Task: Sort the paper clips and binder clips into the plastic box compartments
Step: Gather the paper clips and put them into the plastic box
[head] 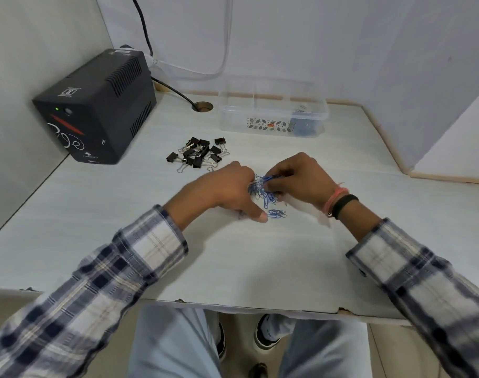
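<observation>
A pile of blue paper clips (264,192) lies on the white desk between my two hands. My left hand (227,190) rests on the left side of the pile, fingers curled into it and thumb pressed on the desk. My right hand (298,178) pinches several blue clips at the top of the pile. A few more blue clips (276,213) lie just in front. A heap of black binder clips (198,155) sits further back on the left. The clear plastic box (272,115) stands at the back, with some blue clips in its right compartment (305,126).
A black power unit (96,105) stands at the back left corner, its cable running into a round desk hole (202,106). White walls close the desk at the left, back and right. The desk's front edge (232,305) is near my knees.
</observation>
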